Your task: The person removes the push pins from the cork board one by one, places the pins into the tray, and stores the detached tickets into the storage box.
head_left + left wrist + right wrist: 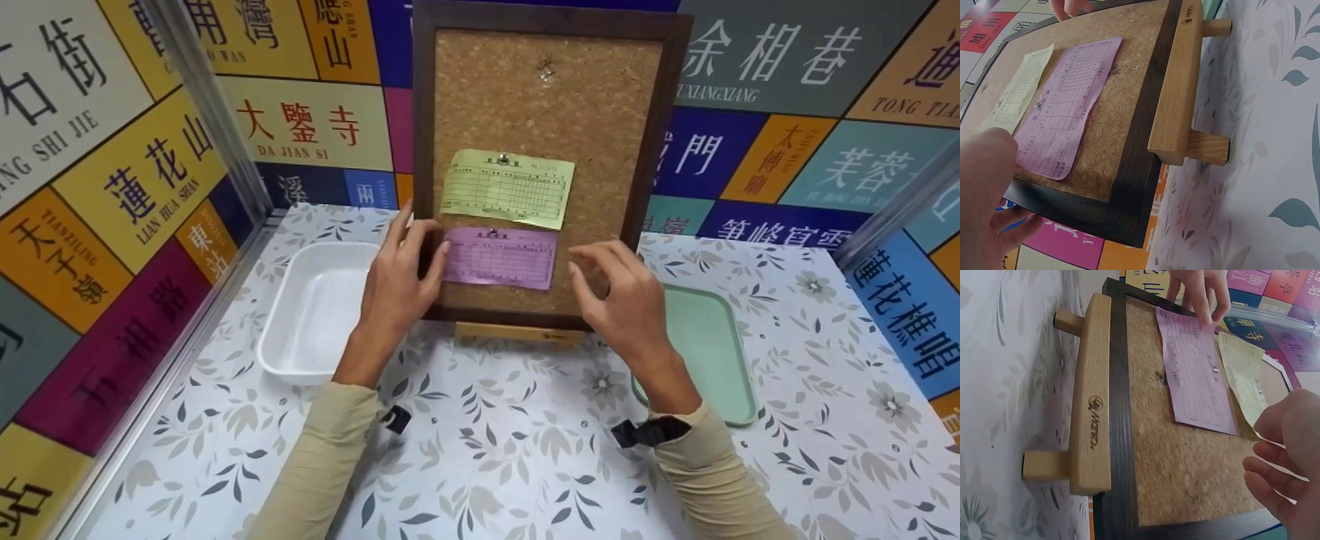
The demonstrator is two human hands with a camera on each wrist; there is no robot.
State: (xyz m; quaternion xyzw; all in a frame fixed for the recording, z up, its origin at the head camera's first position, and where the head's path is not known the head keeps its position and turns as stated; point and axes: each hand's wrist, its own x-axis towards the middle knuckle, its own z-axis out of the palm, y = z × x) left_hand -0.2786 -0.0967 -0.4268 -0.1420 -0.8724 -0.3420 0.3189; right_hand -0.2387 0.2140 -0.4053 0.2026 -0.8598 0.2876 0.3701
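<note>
A cork board in a dark frame stands upright on a light wooden stand at the back of the table. Two slips are pinned to it, a yellow-green slip above a purple slip. My left hand grips the board's left frame edge, and its thumb lies at the purple slip's left edge. In the left wrist view a finger curls under the frame. My right hand hovers at the board's lower right with fingers loosely curled, holding nothing.
A white plastic tub sits left of the board and a pale green tray lies to the right. Walls covered in coloured signs close in the flowered tabletop on three sides. A lone pin sits near the board's top.
</note>
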